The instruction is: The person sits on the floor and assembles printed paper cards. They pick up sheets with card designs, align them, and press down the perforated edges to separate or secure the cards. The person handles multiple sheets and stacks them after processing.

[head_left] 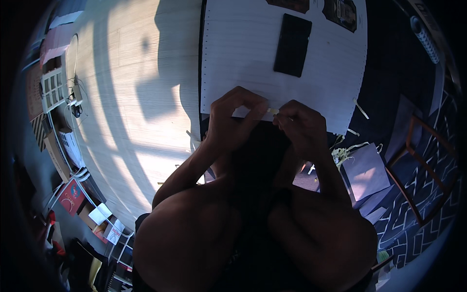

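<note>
My left hand [232,116] and my right hand [305,127] meet over the near edge of a large white sheet [238,58] with small marks along its sides. Between their fingertips is a small pale yellow strip [274,111], pinched at its left end by the left hand and at its right end by the right. Its material is too small to tell. Beyond the hands, a dark phone-like slab [293,45] lies on the sheet. Farther off are two dark printed cards, one [340,13] at the right and one [290,4] cut by the frame's upper edge.
Pale strips [343,155] lie in a tangle beside a light sheet [366,171] on the right. A brown wooden frame [413,151] stands farther right, over a dark patterned rug [418,238]. Sunlit wooden floor [126,63] spreads left, bordered by a white rack [53,90] and boxes.
</note>
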A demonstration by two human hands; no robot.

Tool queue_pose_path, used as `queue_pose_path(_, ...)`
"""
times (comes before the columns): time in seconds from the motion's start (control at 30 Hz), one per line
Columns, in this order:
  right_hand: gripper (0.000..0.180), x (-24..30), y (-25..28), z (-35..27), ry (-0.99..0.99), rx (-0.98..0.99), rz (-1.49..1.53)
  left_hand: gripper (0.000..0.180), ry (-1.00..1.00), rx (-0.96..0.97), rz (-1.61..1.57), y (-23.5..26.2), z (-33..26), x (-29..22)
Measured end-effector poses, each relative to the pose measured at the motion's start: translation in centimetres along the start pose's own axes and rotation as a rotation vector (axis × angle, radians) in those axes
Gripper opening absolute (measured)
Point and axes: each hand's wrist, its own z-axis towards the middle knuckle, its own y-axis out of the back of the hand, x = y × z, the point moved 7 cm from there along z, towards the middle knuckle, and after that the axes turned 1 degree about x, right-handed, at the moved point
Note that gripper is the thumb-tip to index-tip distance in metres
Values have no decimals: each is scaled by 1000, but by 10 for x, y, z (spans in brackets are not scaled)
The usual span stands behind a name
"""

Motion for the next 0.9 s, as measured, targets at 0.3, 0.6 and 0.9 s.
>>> queue_pose_path(0.3, 4, 0, 0, 1, 50, -1, -87, 11, 195, 76, -164, -13, -4, 16)
queue_pose_path(0.6, 1, 22, 22, -16, -11, -133, 34, 15, 278, 36, -189, -12, -5, 52)
queue_pose_path(0.9, 9, 43, 39, -25, 103, -80, 321, 14, 217, 164, -34, -37, -20, 65)
